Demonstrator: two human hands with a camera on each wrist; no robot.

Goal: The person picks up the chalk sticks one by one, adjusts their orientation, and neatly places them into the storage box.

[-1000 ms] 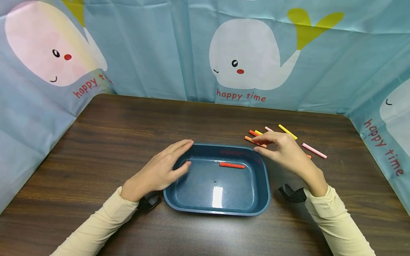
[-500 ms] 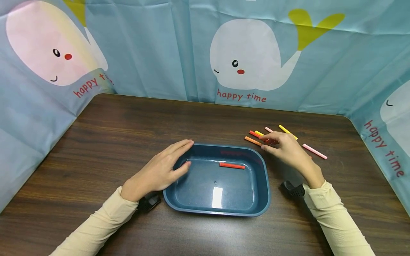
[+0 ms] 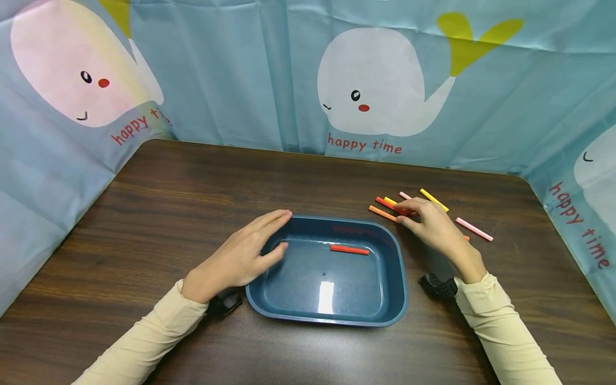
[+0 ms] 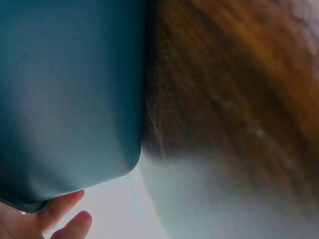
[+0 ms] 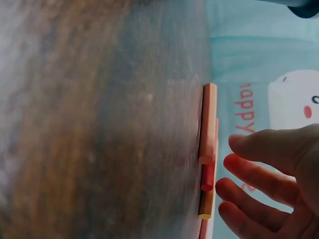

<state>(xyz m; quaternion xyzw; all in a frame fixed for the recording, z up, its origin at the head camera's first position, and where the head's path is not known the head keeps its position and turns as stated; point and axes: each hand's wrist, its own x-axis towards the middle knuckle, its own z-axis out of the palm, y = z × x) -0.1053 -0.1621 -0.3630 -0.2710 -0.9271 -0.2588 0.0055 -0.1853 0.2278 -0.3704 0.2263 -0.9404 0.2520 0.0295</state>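
A dark blue tray (image 3: 394, 299) sits on the brown wooden surface (image 3: 168, 203), with one red stick (image 3: 349, 249) lying inside it near its far wall. The left hand (image 3: 238, 256) rests on the tray's left rim, fingers straight and relaxed, the thumb dipping inside. Just beyond the tray's far right corner, the right hand (image 3: 433, 227) reaches with loosely spread fingers into a cluster of sticks, its fingertips at a red stick (image 3: 385, 202) beside an orange stick (image 3: 382, 213), while a yellow stick (image 3: 434, 199) and a pink stick (image 3: 474, 229) lie farther right; whether it pinches one I cannot tell.
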